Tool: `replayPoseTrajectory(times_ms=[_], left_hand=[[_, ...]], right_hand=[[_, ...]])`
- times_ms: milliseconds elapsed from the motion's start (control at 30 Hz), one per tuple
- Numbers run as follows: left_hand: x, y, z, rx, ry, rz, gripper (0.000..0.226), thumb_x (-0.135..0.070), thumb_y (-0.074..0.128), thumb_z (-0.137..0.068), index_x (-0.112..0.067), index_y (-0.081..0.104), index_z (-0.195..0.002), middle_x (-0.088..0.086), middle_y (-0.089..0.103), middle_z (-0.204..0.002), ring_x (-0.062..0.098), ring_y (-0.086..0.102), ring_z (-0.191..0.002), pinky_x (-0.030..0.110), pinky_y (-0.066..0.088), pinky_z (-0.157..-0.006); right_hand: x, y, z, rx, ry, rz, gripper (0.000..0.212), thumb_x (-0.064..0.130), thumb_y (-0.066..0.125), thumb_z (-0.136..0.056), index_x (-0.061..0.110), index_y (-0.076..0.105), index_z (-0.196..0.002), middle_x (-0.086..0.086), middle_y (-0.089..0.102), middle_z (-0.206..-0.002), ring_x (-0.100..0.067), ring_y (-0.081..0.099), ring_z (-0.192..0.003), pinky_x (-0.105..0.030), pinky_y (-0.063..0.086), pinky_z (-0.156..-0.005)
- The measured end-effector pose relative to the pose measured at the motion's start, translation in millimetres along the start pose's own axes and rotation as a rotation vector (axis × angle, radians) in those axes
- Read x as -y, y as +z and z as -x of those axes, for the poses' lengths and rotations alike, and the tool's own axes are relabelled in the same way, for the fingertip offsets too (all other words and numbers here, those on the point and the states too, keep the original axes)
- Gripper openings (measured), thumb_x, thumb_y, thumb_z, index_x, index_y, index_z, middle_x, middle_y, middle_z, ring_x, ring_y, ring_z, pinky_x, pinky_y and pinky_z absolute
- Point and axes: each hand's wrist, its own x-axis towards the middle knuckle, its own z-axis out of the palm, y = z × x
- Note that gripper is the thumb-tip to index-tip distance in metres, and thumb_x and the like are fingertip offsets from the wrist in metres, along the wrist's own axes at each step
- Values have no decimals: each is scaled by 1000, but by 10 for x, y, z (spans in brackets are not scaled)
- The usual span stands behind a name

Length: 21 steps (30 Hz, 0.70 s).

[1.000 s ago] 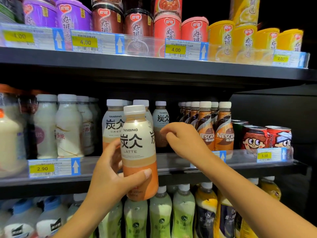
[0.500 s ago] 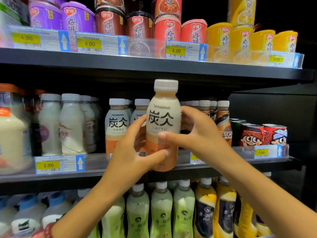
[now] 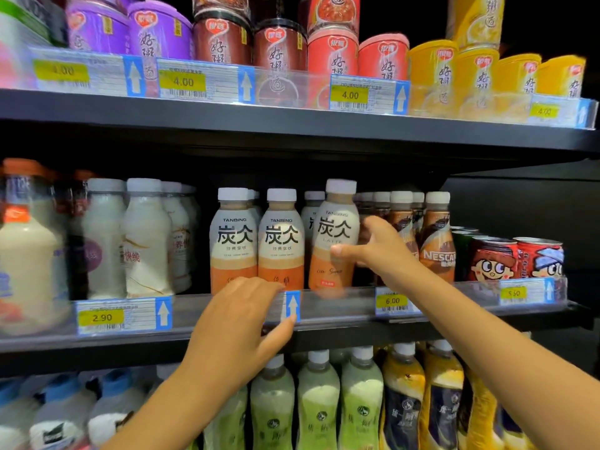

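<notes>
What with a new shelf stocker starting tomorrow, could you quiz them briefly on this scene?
1. True or false: the left hand holds the tilted latte bottle.
2. Which price tag lies nearest the right hand? A 2.90 B 6.00 C 5.50
3. Fill in: the rightmost cups are ___.
Key: 1 false, the right hand's grip holds it; 2 B; 3 yellow.
</notes>
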Motion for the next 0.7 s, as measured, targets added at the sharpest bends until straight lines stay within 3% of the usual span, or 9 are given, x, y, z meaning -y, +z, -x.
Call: replayPoseTrajectory(times_ms=[200,333,433,533,700], left_hand=[[25,47,20,-6,23,-16,42,-50,49,-76,-23,61,-105,-11,63,-93,10,58,-85,18,42,-69],[24,58,22,-3,46,-88,43,-50,46,-78,-22,61,-106,-11,62,-92,11,58,-82,17,42,-71],[24,89,12,-21,61,-137,42,-46,44,-78,-19,62,-104,-8,63,-90,14,59,-79,20,42,-72],[15,112,2,-41,69,-167,44,-43,43,-76,-15,64,-102,-3,64,-87,18,61,-76,25,48,-70],[-5,106,9,-44,57,-166,46,-43,43,-76,-14,66,-102,-2,65,-87,19,62,-75,28,51,-65]], right_hand=[[-66,126,-156,151,98,-78,48,8,73,-77,7,52,-120,-9,67,-113,-25,63,-108,-42,52,-91],[9,109,-153,248,157,-56,30,11,67,-84,14,50,-109,0,63,-108,-20,59,-105,-40,49,-93],[55,158,-94,155,103,123,38,25,73,-79,15,48,-105,3,61,-99,-12,60,-91,-28,53,-75],[48,229,-83,49,26,309,57,32,81,-69,7,50,-110,-2,63,-103,-17,62,-93,-28,54,-73],[94,207,-99,85,49,373,40,21,75,-77,8,48,-104,-2,51,-99,-15,50,-93,-24,40,-70]])
